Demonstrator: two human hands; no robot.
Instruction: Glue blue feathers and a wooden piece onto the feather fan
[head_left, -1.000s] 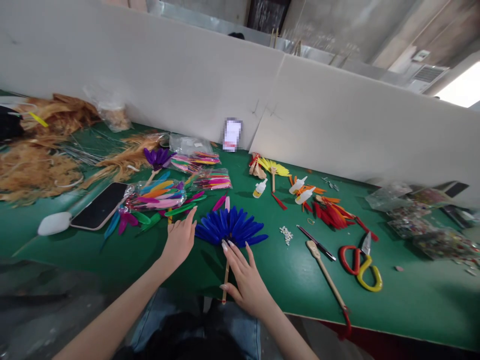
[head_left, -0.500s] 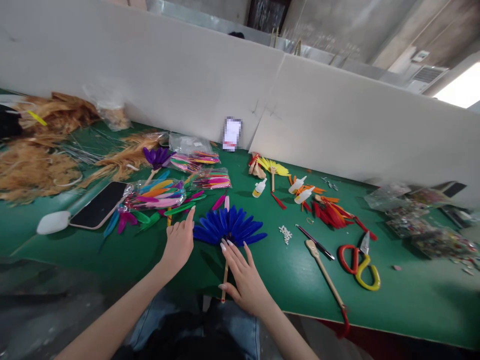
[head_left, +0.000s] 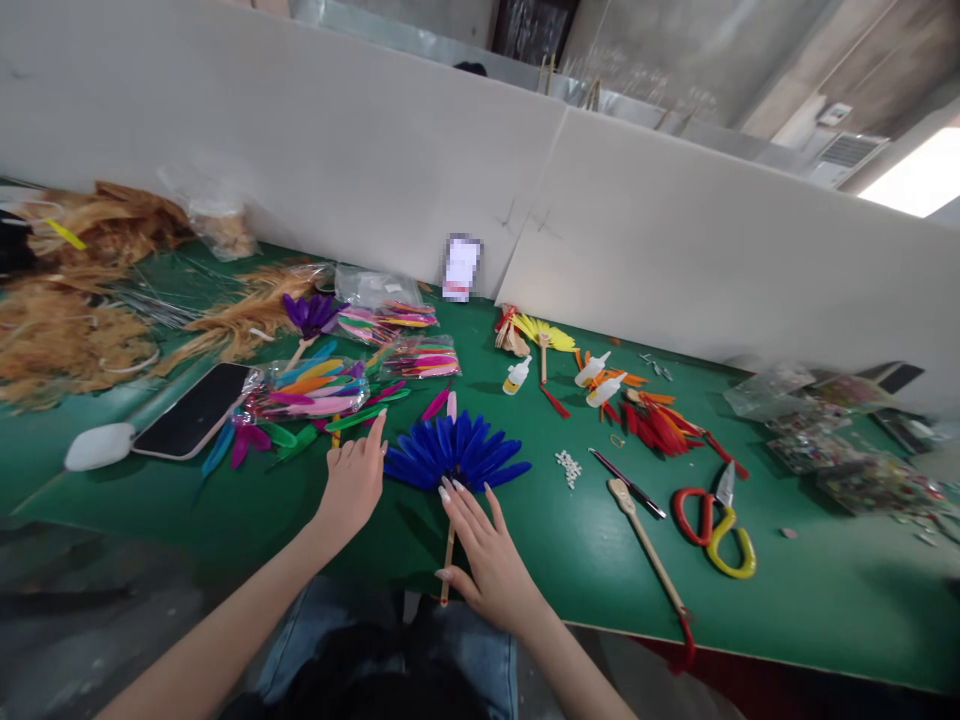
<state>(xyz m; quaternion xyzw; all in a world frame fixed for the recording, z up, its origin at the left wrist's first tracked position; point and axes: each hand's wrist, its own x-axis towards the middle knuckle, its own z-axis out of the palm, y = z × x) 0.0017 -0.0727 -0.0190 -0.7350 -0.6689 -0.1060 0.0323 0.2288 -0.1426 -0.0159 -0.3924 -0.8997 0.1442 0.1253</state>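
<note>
A blue feather fan (head_left: pixel 457 452) on a thin wooden stick (head_left: pixel 447 562) lies on the green table (head_left: pixel 810 590) in front of me. My right hand (head_left: pixel 487 552) rests flat over the stick, fingers spread, fingertips at the base of the blue feathers. My left hand (head_left: pixel 354 478) lies just left of the fan with its fingers stretched out toward loose coloured feathers (head_left: pixel 315 400); it holds nothing.
A black phone (head_left: pixel 196 410) and a white oval object (head_left: pixel 99 447) lie at left near tan feather piles (head_left: pixel 67 330). To the right are glue bottles (head_left: pixel 600 378), red and orange feathers (head_left: pixel 664 425), white beads (head_left: pixel 570 466), a wooden stick with a red end (head_left: pixel 651 560), scissors (head_left: pixel 716 525) and bags of small parts (head_left: pixel 847 450).
</note>
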